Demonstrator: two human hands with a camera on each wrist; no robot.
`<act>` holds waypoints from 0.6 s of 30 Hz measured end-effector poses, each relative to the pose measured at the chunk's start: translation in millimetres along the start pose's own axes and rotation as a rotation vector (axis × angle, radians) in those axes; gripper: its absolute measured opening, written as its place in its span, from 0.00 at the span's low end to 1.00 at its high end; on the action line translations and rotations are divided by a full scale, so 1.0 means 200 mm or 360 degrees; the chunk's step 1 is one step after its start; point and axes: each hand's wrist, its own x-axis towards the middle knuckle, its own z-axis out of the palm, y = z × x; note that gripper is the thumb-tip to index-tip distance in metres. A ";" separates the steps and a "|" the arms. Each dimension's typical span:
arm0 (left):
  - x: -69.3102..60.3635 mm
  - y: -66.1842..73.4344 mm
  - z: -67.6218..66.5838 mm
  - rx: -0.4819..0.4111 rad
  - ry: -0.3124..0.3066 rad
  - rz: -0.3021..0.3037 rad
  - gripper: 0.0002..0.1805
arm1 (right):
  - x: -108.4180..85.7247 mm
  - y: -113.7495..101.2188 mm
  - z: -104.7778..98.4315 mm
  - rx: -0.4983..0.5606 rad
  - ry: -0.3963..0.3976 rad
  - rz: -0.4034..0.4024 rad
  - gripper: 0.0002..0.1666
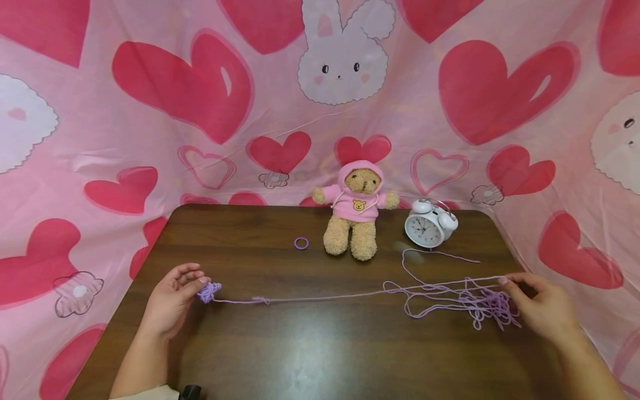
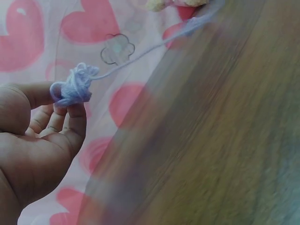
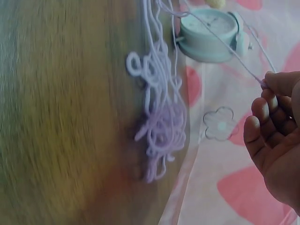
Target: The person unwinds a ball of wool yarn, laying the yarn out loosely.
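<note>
A small wound bundle of purple yarn (image 1: pixel 209 292) is pinched between thumb and fingers of my left hand (image 1: pixel 172 297), above the table's left side. In the left wrist view the bundle (image 2: pixel 74 86) shows loose loops, and one strand leads away from it. That strand (image 1: pixel 325 298) stretches across the table, with a small knot or loop near the left. At the right, my right hand (image 1: pixel 545 305) pinches a strand between thumb and forefinger. Just beside it, a loose tangle of the same yarn (image 1: pixel 492 305) lies on the table; the right wrist view shows the tangle (image 3: pixel 166 126) too.
Toward the back of the dark wooden table (image 1: pixel 300 355) sits a teddy bear (image 1: pixel 356 208) in a pink hoodie. A white alarm clock (image 1: pixel 430 223) stands right of it, and a purple ring (image 1: pixel 301 243) lies to its left. Pink heart-print cloth (image 1: pixel 280 111) hangs around the table.
</note>
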 end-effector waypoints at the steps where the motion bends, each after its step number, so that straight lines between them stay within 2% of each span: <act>1: 0.00 0.00 -0.01 -0.0011 0.0001 0.0009 0.16 | 0.00 0.01 -0.01 0.0005 0.0003 0.0000 0.09; 9: -0.02 0.05 -0.09 -0.0099 0.0020 0.0093 0.17 | -0.01 0.11 -0.07 -0.0009 -0.0004 0.0089 0.13; 18: -0.02 0.11 -0.18 -0.0191 0.0051 0.0178 0.19 | -0.02 0.21 -0.11 -0.0159 -0.0042 0.0193 0.17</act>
